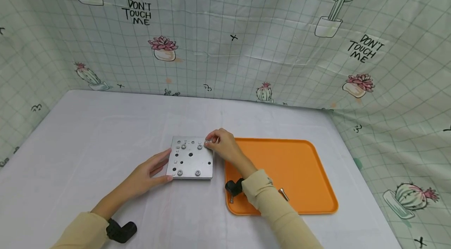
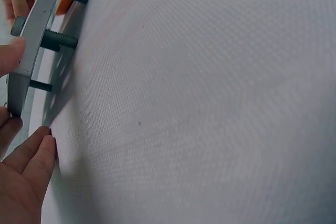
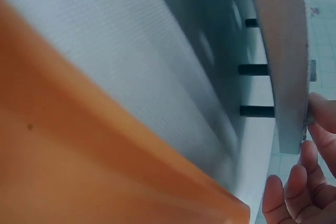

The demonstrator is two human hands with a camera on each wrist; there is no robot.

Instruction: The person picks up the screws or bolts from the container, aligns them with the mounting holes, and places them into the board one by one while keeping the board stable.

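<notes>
A silver metal plate [image 1: 190, 165] with several holes lies in front of me, left of an orange tray. Several socket head screws [image 1: 197, 173] stand in its holes, and their threaded shanks [image 2: 60, 39] stick out below its underside. My left hand [image 1: 146, 176] holds the plate by its left side, thumb at the near corner and fingers along the left edge. At the far right corner, my right hand [image 1: 225, 147] pinches the head of a screw [image 1: 206, 141] between thumb and index finger. That screw's shank [image 3: 257, 111] shows beneath the plate in the right wrist view.
The orange tray [image 1: 282, 163] lies right of the plate, under my right forearm. One loose screw [image 1: 283, 194] rests on it, and another [image 1: 231, 199] lies near its left edge. A patterned curtain [image 1: 218, 53] hangs behind the white-covered table [image 1: 116, 123].
</notes>
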